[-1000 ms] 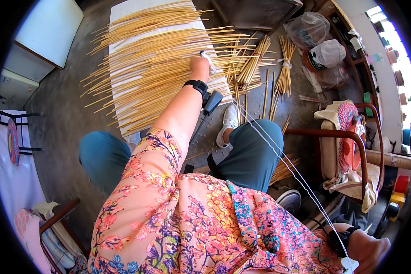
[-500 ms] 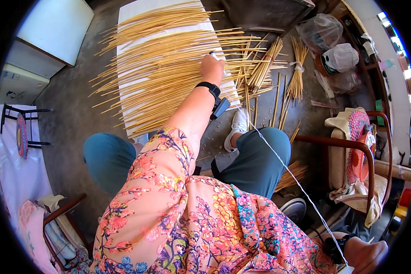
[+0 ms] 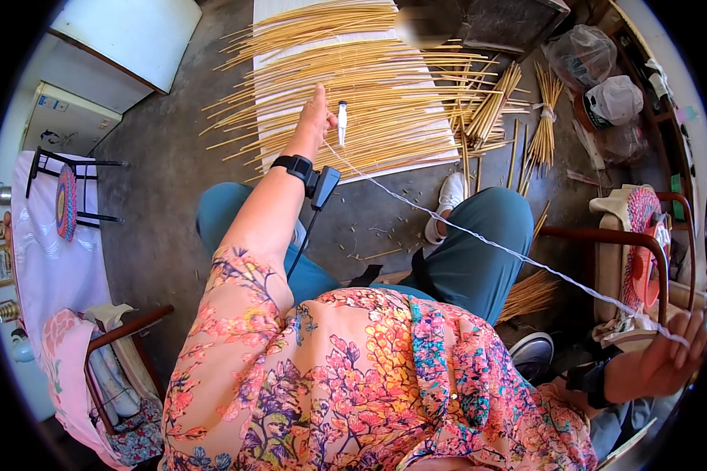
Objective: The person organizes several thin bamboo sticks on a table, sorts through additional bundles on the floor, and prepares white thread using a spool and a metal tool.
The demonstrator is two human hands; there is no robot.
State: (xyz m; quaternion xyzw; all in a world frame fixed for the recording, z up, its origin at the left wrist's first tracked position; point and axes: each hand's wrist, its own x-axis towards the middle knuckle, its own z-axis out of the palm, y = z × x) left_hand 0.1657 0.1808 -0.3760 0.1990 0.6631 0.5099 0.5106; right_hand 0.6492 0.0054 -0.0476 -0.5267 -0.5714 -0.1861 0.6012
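My left hand (image 3: 314,118) reaches over straw-coloured sticks (image 3: 361,141) spread in rows on a white board (image 3: 271,12). One digit points up; the other fingers curl on a white string (image 3: 463,226). Right beside those fingers is a small white stick-shaped tool (image 3: 342,124) with a dark end; its exact kind and how it is held are unclear. The string crosses my lap, taut, to my right hand (image 3: 668,357) at the lower right rim. There my fingers are closed on it, partly cut off by the picture's edge.
Tied stick bundles (image 3: 545,118) and loose sticks lie right of the board. A wooden armchair (image 3: 640,243) stands at my right, another chair (image 3: 114,361) at my left. Plastic bags (image 3: 581,59) sit at the back right. Small offcuts litter the floor between my feet.
My left hand has drawn back to the left, the white tool moving with it. My right hand has come up and outward, and the string now runs higher across my lap. The view has shifted.
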